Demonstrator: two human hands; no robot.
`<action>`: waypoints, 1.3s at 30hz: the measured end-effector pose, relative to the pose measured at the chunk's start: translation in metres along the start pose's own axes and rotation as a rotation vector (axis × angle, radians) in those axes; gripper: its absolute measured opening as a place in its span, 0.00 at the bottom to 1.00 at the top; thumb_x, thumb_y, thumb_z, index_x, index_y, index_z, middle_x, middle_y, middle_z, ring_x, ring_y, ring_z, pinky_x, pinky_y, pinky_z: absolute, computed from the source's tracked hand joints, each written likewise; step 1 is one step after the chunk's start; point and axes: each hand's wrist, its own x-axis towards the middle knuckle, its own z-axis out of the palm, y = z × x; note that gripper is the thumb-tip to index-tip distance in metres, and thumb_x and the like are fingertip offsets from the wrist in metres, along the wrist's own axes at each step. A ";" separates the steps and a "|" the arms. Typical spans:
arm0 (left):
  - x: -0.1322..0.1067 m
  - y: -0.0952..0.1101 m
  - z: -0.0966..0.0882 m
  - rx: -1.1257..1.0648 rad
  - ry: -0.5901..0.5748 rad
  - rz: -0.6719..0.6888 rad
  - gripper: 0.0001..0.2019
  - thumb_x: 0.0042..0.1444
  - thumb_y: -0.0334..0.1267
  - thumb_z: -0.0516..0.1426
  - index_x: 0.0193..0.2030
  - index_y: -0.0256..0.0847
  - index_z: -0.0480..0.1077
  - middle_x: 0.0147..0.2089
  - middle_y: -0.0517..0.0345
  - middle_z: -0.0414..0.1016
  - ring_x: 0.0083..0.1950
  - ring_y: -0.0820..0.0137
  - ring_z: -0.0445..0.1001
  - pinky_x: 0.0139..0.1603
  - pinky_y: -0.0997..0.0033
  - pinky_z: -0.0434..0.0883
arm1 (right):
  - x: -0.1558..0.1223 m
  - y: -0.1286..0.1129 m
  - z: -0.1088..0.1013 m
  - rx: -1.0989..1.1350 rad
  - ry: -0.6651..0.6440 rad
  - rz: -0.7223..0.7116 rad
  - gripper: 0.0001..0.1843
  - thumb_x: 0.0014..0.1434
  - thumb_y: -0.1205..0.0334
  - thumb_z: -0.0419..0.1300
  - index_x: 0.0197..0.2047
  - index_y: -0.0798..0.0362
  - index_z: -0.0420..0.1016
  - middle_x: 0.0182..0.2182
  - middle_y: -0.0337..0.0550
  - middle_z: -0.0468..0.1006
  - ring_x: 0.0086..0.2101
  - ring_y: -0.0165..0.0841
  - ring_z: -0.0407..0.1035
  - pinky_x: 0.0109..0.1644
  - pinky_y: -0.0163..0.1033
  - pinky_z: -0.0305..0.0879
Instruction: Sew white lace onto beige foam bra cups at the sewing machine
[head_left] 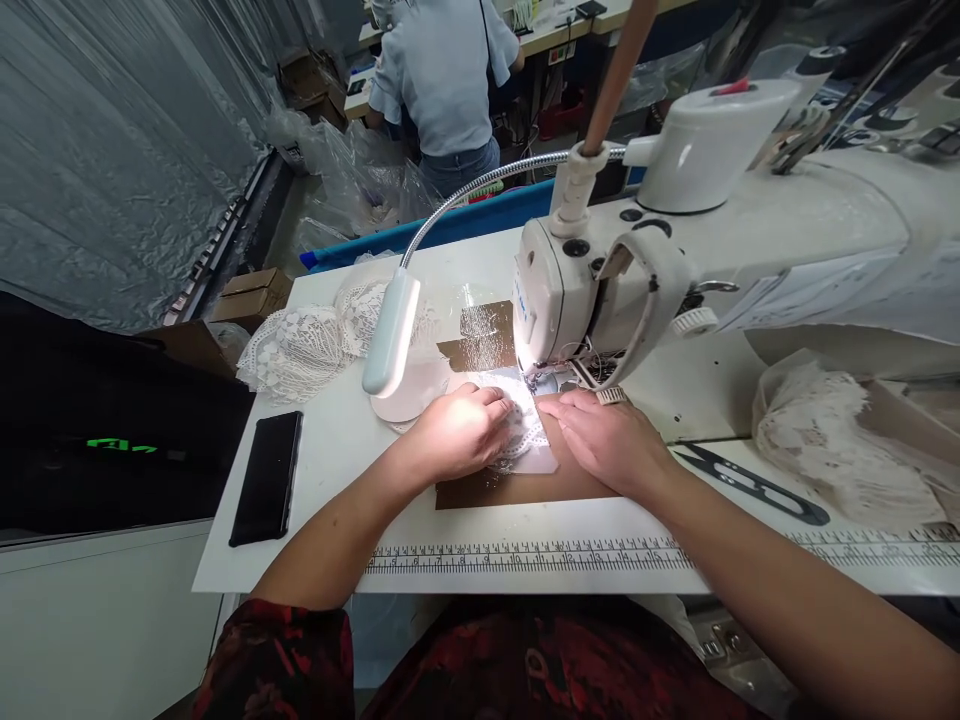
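Observation:
A white lace piece (525, 425) lies under the needle area of a white sewing machine (551, 300), brightly lit. My left hand (469, 430) rests on it from the left, fingers bent and pressed together on the lace; the fingertips are partly hidden. My right hand (600, 435) lies on the brown sheet (487, 490) to the right of the needle, its fingers stretched toward the lace edge. A pale, thin sheet (544, 462) shows beneath the lace. The presser foot (531, 380) is just beyond my fingertips.
A lamp (391, 330) on a bendy neck hangs left of the machine. Lace pieces (292, 350) lie back left, a phone (266, 478) front left. Thread snips (754, 483) and bagged lace (832, 430) are at right. A ruler strip (525, 558) runs along the front. A person (442, 80) sits beyond.

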 end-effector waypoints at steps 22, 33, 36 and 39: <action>0.007 0.010 0.015 0.038 -0.041 0.060 0.22 0.63 0.43 0.48 0.62 0.39 0.63 0.66 0.53 0.61 0.54 0.58 0.64 0.53 0.55 0.65 | -0.009 -0.001 -0.002 0.102 0.069 -0.163 0.17 0.63 0.62 0.51 0.28 0.54 0.77 0.23 0.40 0.72 0.27 0.30 0.63 0.33 0.37 0.55; 0.009 0.012 0.016 0.019 -0.015 0.021 0.24 0.62 0.46 0.49 0.61 0.37 0.63 0.65 0.47 0.61 0.54 0.57 0.64 0.53 0.54 0.65 | -0.008 -0.005 -0.008 0.053 0.082 -0.190 0.17 0.63 0.63 0.51 0.26 0.54 0.75 0.23 0.40 0.72 0.27 0.30 0.62 0.34 0.37 0.55; 0.009 0.012 0.017 0.034 -0.019 0.030 0.24 0.62 0.46 0.49 0.62 0.37 0.62 0.66 0.47 0.60 0.54 0.57 0.64 0.53 0.54 0.64 | -0.008 -0.005 -0.006 0.054 0.094 -0.197 0.17 0.63 0.63 0.51 0.25 0.54 0.75 0.22 0.39 0.71 0.27 0.30 0.61 0.34 0.37 0.55; 0.010 0.011 0.017 0.044 -0.023 0.037 0.25 0.63 0.47 0.48 0.63 0.37 0.61 0.66 0.48 0.60 0.53 0.57 0.64 0.53 0.55 0.64 | -0.009 -0.004 -0.006 0.054 0.079 -0.192 0.17 0.63 0.63 0.51 0.25 0.54 0.75 0.21 0.39 0.70 0.26 0.30 0.61 0.33 0.37 0.54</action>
